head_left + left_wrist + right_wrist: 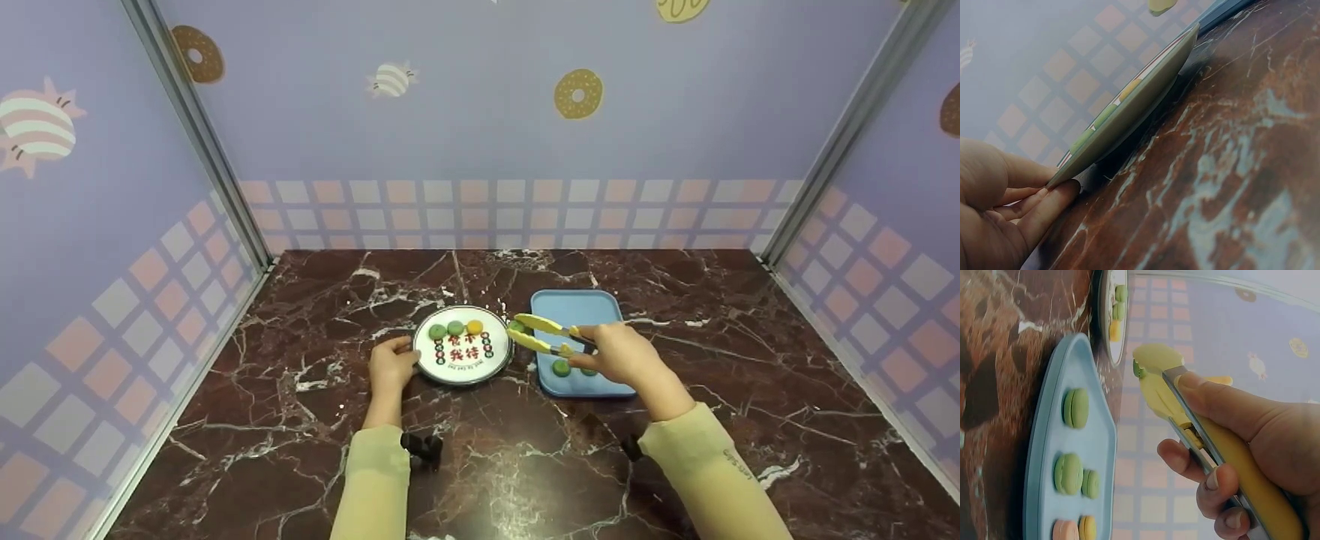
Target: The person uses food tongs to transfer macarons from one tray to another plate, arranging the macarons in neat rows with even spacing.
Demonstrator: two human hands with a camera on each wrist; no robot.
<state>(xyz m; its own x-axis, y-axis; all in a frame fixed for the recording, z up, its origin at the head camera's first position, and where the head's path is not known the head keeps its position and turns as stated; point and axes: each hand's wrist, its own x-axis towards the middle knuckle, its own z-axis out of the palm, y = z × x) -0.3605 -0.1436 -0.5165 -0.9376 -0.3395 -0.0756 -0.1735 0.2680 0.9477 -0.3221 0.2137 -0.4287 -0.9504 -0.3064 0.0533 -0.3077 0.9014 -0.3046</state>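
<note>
Right fingers [1217,487] around tongs [1249,478], macaron [1138,370] beyond

Three-sided booth from where I'm standing. Flat lavender back wall [480,142], matching left wall [97,172] and right wall [900,150], both angled outward toward me. Straight grey posts [193,120] at the two rear corners. Checkered band of pink and white squares [547,215] runs along the bottom of all three walls. Prints above it: brown ring doughnut [211,64] upper left, tan speckled doughnut [592,86] right of centre, small striped wrapped candy [392,79] between; bigger pink-and-white one on the left wall. Dark red-brown marble-patterned tabletop [480,480], white veins, glossy. Light glares off its near edge. Pale trim strip [184,397] at the left wall's foot.
</note>
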